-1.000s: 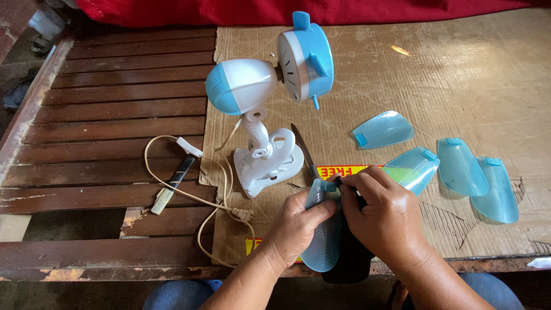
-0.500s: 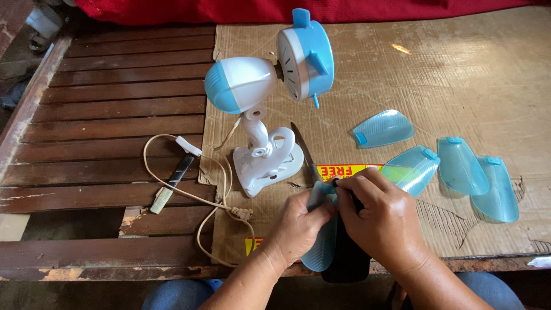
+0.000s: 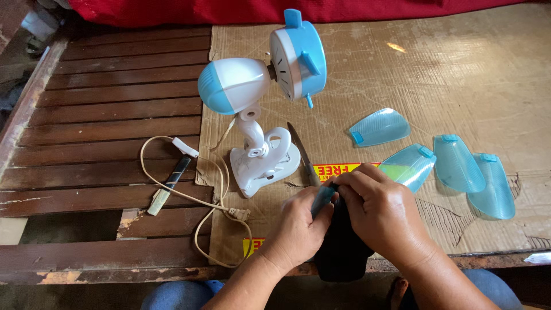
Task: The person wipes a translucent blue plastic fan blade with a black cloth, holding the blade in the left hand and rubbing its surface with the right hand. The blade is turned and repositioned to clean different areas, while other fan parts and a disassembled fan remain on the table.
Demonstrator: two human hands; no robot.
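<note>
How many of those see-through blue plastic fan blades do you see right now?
5. Four translucent blue fan blades lie on the cardboard: one behind, then three in a row. The fifth sits edge-on, gripped between the left hand and right hand, mostly hidden.

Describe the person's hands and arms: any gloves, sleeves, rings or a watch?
Both are bare. The left hand and right hand wear no gloves, and no rings show on the visible fingers. No watch or band at either wrist; the forearms are uncovered as far as the frame shows, with no sleeve visible.
</note>
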